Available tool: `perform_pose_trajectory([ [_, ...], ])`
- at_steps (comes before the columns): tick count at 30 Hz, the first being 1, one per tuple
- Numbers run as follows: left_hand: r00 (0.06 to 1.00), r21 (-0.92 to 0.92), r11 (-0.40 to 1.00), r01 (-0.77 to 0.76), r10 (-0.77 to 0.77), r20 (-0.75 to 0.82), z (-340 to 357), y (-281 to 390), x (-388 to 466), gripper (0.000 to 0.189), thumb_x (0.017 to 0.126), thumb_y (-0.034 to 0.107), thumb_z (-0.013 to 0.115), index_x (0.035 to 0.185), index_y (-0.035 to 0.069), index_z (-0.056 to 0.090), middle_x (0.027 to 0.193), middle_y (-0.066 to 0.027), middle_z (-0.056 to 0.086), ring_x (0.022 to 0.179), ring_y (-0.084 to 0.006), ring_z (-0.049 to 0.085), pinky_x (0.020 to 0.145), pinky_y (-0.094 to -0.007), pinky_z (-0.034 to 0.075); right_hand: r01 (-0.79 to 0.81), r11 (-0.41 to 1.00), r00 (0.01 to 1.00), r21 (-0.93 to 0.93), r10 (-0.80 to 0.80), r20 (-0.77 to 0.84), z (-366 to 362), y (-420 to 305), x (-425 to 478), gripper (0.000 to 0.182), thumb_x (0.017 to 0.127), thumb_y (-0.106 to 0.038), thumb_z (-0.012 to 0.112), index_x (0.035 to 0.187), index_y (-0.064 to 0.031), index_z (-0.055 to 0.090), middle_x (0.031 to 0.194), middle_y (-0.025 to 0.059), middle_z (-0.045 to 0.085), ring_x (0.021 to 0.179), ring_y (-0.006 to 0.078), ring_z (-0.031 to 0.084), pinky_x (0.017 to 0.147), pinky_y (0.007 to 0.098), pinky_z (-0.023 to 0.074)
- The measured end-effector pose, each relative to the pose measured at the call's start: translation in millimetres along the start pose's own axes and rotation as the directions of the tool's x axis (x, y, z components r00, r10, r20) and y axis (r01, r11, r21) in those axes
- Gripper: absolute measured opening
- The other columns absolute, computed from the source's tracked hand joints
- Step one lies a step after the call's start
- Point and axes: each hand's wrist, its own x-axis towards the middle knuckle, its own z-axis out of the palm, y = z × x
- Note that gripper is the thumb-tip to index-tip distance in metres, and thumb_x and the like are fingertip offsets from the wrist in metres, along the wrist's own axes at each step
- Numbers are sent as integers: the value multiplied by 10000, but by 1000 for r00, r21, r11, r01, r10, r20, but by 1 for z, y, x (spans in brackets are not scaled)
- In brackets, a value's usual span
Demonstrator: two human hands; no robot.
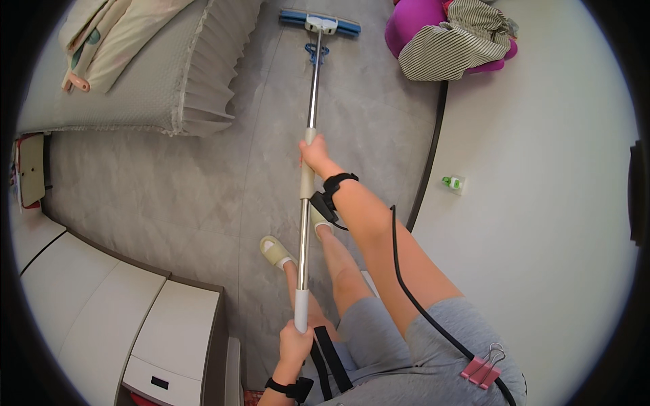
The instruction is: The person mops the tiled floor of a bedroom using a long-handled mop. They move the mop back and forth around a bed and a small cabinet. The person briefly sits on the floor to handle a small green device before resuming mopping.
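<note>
A sponge mop's long metal pole [303,243] runs away from me across the floor. My left hand [296,341] is wrapped around the white grip at its near end. Farther up, my right hand [316,154] closes around the beige sleeve [307,182] of the pole. At the far end, the mop head [321,23], with a white bracket and blue strip, rests on the grey tiled floor [193,182]. Just below it a blue plastic clip [317,52] sits on the pole. Both wrists wear black straps with small devices.
A bed [137,96] with a ruffled skirt stands at upper left, bedding on top. A striped cloth [447,48] hangs over a purple object [414,20] by the right wall. The wall holds a socket with a green-and-white plug [452,183]. White cabinets [172,325] line the lower left.
</note>
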Motion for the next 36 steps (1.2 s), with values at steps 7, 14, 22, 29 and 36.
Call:
perform_pose_trajectory([
  [7, 983, 271, 962, 34, -81, 166, 6, -60, -31, 318, 723, 237, 615, 883, -37, 593, 804, -271, 616, 809, -420, 606, 716, -462, 490, -165, 981, 986, 103, 164, 19, -65, 84, -70, 305, 798, -145, 556, 1005, 29, 415, 700, 143, 553, 496, 235, 586, 419, 374, 489],
  [14, 975, 396, 910, -127, 42, 217, -24, -108, -36, 289, 706, 225, 609, 897, 9, 607, 802, -244, 626, 781, -409, 609, 700, -478, 489, -200, 961, 973, 193, 218, -79, -103, 152, -118, 263, 792, -91, 564, 991, 12, 425, 635, 109, 532, 441, 207, 531, 402, 349, 459],
  [22, 935, 538, 789, 296, -355, 6, -117, -207, -150, 285, 725, 247, 667, 852, -4, 623, 751, -255, 609, 729, -429, 595, 595, -491, 456, -526, 850, 850, -18, 525, -48, -10, 151, -330, 173, 778, -58, 557, 902, 46, 494, 616, 125, 565, 542, 236, 590, 464, 376, 453],
  [29, 939, 522, 801, 293, -343, 0, -144, -234, -181, 281, 738, 234, 648, 852, -20, 617, 750, -265, 604, 733, -438, 590, 603, -484, 458, -770, 601, 637, 214, 711, 297, 52, 169, -386, 460, 740, -78, 624, 1098, 53, 366, 741, 164, 575, 610, 263, 616, 511, 367, 507],
  [36, 973, 356, 933, 51, -127, 192, -81, -103, -103, 285, 728, 217, 626, 867, -30, 597, 769, -267, 608, 766, -441, 588, 663, -482, 473, -321, 946, 942, 46, 314, 121, -84, 42, -228, 194, 812, -161, 571, 771, 26, 541, 603, 123, 613, 567, 225, 631, 503, 346, 494],
])
